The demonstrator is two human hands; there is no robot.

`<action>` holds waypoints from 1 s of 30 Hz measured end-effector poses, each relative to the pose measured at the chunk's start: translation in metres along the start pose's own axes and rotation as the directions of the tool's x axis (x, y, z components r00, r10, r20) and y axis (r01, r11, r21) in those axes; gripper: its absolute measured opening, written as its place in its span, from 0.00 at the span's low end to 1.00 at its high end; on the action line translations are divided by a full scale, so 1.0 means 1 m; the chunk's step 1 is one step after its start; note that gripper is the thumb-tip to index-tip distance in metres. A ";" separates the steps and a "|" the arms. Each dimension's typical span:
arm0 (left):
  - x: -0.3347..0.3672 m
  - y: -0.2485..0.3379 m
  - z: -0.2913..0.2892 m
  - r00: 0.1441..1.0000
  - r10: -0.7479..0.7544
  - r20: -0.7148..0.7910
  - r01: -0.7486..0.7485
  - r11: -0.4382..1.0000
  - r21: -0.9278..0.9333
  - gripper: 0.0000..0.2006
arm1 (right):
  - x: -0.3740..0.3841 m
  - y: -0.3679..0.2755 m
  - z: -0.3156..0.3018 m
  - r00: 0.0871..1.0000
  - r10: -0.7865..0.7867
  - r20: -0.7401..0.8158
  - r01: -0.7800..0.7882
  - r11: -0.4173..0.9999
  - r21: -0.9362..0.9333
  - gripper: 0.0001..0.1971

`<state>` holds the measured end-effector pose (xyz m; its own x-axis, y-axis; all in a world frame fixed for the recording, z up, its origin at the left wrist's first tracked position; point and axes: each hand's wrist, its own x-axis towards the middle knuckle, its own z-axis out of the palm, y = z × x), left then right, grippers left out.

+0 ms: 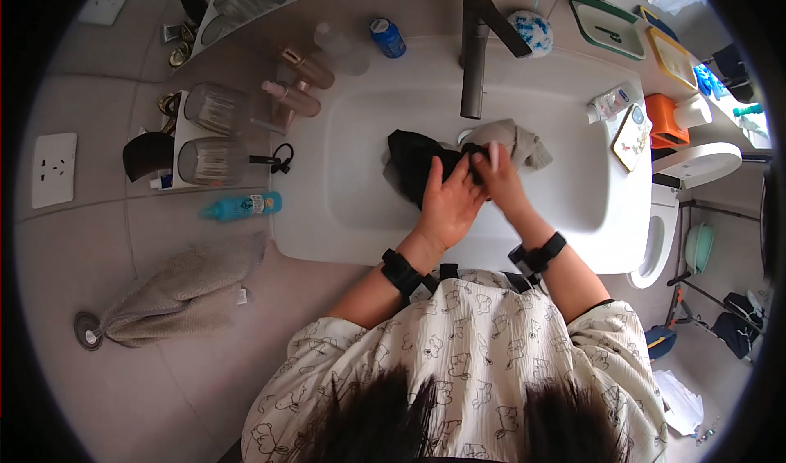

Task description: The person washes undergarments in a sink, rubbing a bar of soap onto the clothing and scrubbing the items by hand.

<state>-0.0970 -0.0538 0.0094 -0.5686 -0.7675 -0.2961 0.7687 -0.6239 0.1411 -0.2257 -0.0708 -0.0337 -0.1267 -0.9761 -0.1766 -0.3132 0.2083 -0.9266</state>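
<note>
My left hand (449,209) lies over the white sink basin with its palm turned inward and its fingers stretched out, against a black cloth (409,156). My right hand (503,186) is closed on a bunched dark part of that cloth, close to the left fingertips. A grey-beige cloth (524,141) lies crumpled in the basin just beyond the right hand. Above both cloths stands a dark grey faucet (473,70); no water stream can be made out. What kind of garments or rags these are does not show.
Pump bottles (295,99) and a blue can (387,37) stand on the sink's left and back rim (426,49). A small clear bottle (612,103) and a soap dish (632,138) sit at the right. A grey towel (176,295) hangs left; a toilet (655,246) stands right.
</note>
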 end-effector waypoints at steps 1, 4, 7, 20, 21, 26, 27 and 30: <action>0.004 -0.003 0.007 0.997 -0.030 -0.066 0.033 0.998 0.050 0.32 | 0.015 0.030 -0.017 0.993 -0.008 -0.115 0.012 0.999 0.042 0.15; -0.006 0.001 0.007 0.969 -0.100 -0.225 0.196 0.868 0.457 0.32 | 0.037 0.030 -0.066 0.888 0.460 0.004 -0.249 0.473 0.845 0.12; 0.004 -0.004 -0.018 0.901 -0.372 -0.223 0.423 0.870 0.253 0.32 | 0.011 -0.016 -0.061 0.994 0.102 -0.049 -0.078 0.930 0.358 0.12; 0.054 -0.029 -0.058 0.970 -0.020 0.241 -0.029 0.980 0.198 0.27 | -0.009 -0.006 0.019 0.756 -0.602 -0.255 0.417 0.745 -0.521 0.21; 0.056 -0.033 -0.060 0.930 0.063 0.362 -0.189 0.926 0.326 0.28 | -0.015 -0.005 0.025 0.796 -0.585 -0.156 0.438 0.734 -0.520 0.23; 0.052 -0.044 -0.007 0.988 -0.154 0.016 0.153 0.986 0.058 0.24 | 0.026 -0.033 -0.045 0.939 0.099 -0.330 -0.129 0.989 -0.068 0.17; 0.051 -0.038 -0.007 0.983 -0.172 -0.067 0.172 0.985 -0.001 0.23 | 0.015 -0.024 -0.030 0.932 -0.158 -0.325 0.083 0.969 -0.234 0.19; 0.053 -0.019 -0.045 0.990 -0.129 0.048 0.129 0.992 -0.004 0.27 | -0.025 -0.045 0.010 0.854 -0.496 -0.154 0.370 0.789 -0.491 0.22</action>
<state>-0.1284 -0.0765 -0.0516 -0.6765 -0.6868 -0.2660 0.6898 -0.7173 0.0976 -0.1991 -0.0563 0.0095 -0.0976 -0.9279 0.3599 -0.7563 -0.1660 -0.6328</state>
